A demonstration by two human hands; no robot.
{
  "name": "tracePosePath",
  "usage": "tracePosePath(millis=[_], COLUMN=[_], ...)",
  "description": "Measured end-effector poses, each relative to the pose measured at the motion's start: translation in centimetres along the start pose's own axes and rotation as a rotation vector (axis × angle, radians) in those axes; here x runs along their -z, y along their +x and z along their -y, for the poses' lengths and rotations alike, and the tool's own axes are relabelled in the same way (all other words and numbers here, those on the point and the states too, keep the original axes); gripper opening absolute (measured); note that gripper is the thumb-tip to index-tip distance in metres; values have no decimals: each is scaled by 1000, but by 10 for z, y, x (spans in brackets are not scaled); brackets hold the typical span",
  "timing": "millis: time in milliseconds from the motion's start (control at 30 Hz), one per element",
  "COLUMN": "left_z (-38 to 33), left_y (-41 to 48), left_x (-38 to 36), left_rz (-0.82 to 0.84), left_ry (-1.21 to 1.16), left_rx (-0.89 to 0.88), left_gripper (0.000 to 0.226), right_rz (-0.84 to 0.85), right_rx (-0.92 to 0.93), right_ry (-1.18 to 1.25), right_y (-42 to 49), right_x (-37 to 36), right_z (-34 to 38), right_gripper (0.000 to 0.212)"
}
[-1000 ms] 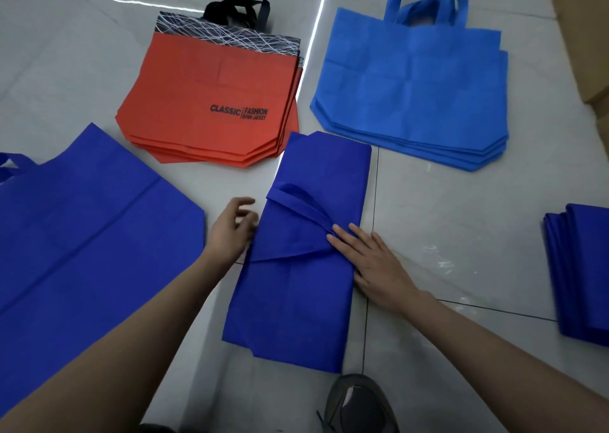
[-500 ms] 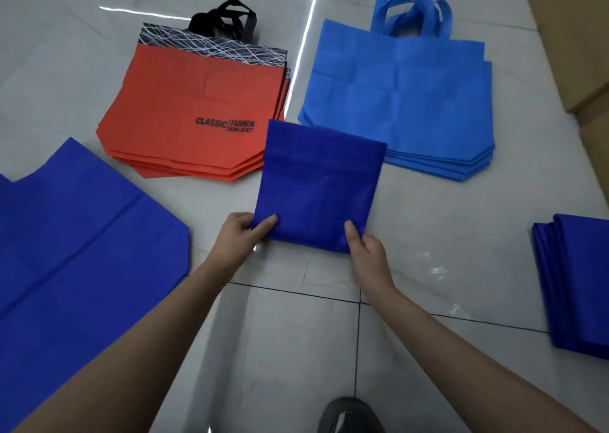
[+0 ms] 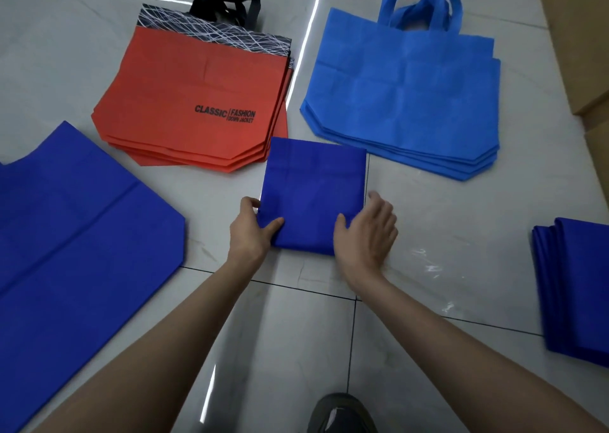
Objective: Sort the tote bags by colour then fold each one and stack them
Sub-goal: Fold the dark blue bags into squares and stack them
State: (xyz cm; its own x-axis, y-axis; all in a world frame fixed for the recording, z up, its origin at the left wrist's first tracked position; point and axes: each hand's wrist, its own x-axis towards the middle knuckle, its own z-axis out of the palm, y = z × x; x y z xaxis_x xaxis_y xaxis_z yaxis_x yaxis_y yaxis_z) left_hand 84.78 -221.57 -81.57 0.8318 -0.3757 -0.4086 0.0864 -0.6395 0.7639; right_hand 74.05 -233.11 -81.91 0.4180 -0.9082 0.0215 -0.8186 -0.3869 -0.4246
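Am gripping folded dark blue bag (image 3: pixel 313 195) on floor (image 3: pixel 428 235) in front of me, between orange pile and light blue pile. My left hand (image 3: pixel 252 231) pinching its near left corner, thumb on top. My right hand (image 3: pixel 365 231) lying over near right corner, fingers loosely curled, grip unclear. Orange bags (image 3: pixel 197 103) lying stacked far left, light blue bags (image 3: pixel 405 96) far right. Unfolded dark blue bags (image 3: pixel 72 228) lying at my left; folded stack (image 3: pixel 573 287) sitting at my right. Shoe (image 3: pixel 342 414) showing at bottom edge.
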Motion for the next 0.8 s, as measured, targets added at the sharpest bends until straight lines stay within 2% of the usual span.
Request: tracePosePath(millis=[67, 100, 167, 233, 333, 433, 500, 633, 800], left_z=[5, 9, 21, 35, 51, 46, 48, 58, 59], left_y=[-13, -20, -33, -45, -50, -40, -30, -26, -23], left_x=[2, 5, 9, 11, 3, -16, -27, -36, -37], left_rz=[19, 27, 44, 8, -158, -62, -23, -66, -79], left_ry=[51, 82, 145, 245, 577, 689, 737, 796, 819], left_rx=[8, 16, 28, -38, -346, -527, -492, -468, -482], left_gripper=[46, 47, 49, 50, 45, 52, 58, 56, 55], right_rz=[-113, -92, 49, 190, 284, 282, 288, 309, 147], right_rx=[377, 495, 589, 613, 606, 615, 628, 552, 604], right_ry=[-87, -127, -182, -247, -316, -341, -343, -298, -267], right_y=[-9, -15, -28, -41, -44, -42, -40, -23, -3], right_x=[0, -3, -14, -28, -42, -46, -46, -36, -23], right_z=[-3, -4, -7, -10, -19, -20, -21, -42, -28], right_gripper=[50, 50, 52, 53, 53, 53, 53, 53, 48])
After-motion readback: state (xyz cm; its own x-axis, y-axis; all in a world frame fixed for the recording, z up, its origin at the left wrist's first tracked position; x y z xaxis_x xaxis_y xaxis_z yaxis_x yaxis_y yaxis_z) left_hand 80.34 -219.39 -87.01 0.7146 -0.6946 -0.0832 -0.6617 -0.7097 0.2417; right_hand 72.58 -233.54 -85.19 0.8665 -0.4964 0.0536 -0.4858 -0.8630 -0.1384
